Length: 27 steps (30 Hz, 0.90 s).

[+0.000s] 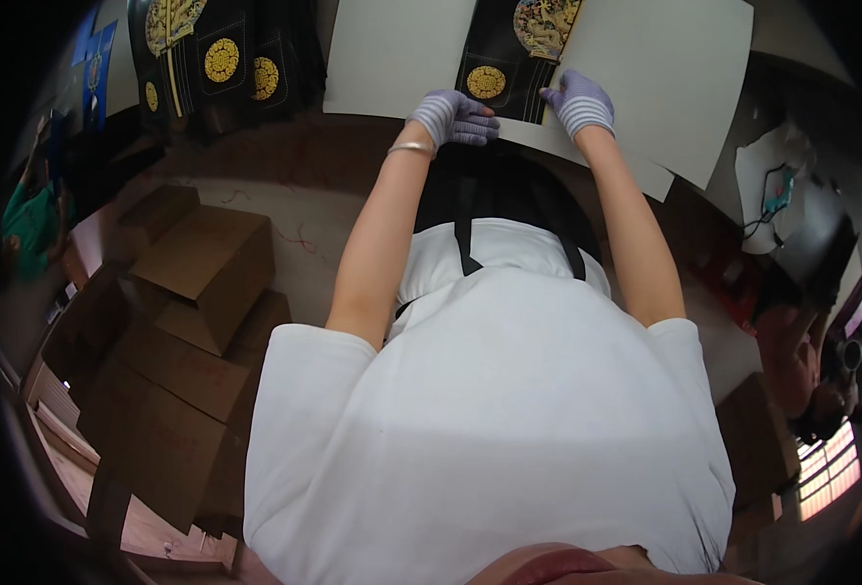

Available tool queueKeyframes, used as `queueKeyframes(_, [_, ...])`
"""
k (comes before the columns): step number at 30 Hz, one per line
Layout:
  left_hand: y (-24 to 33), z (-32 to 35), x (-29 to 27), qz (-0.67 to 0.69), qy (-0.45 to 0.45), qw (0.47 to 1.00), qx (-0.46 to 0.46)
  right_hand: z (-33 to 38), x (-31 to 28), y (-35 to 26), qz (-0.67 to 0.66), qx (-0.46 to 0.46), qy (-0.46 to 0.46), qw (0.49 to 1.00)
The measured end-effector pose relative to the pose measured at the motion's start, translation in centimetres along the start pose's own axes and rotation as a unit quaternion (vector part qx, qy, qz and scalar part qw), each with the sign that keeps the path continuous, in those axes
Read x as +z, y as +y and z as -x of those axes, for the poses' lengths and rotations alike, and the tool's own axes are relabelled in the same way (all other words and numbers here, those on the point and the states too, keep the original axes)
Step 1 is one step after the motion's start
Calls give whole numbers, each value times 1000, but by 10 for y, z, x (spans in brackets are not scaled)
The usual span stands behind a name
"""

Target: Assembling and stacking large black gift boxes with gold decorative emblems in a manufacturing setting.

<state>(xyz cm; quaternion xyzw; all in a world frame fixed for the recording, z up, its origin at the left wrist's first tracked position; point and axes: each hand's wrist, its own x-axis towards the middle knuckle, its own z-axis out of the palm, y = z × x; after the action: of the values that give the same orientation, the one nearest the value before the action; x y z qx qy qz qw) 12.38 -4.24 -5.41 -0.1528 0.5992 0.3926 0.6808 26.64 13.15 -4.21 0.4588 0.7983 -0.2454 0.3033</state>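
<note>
A black garment piece point(514, 97) with gold round medallions and a multicoloured pattern lies flat on a pale board point(660, 88), running out of view at the top. My left hand point(455, 117) wears a purple-and-white striped glove with bare fingertips. It rests by the garment's lower left corner, its fingers stretched out side by side toward the right. At the garment's right edge is my right hand point(584, 102), in a matching glove. Its thumb points left onto the black cloth and its fingers reach forward, apart from the thumb. Part of the right fingers is hard to make out.
More black garment pieces with gold medallions point(221, 63) hang over the table edge at the upper left. Brown cardboard boxes point(207, 263) are stacked on the left. A person in green point(31, 219) is at far left, another person point(796, 361) at right.
</note>
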Motion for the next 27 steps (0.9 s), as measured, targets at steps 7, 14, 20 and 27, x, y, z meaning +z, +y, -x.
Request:
queueKeyframes(7, [29, -14, -15, 26, -64, 991, -117, 1, -3, -4, -10, 9, -9, 1000])
queueKeyframes(14, [104, -31, -13, 84, -28, 984, -153, 4, 0, -5, -32, -14, 39, 999])
queueKeyframes(20, [202, -80, 5, 124, -83, 981, -123, 5, -3, 0, -46, 31, 4, 998])
queueKeyframes(27, [330, -223, -51, -110, -496, 857, 85, 0, -3, -10, -77, 29, -7, 997])
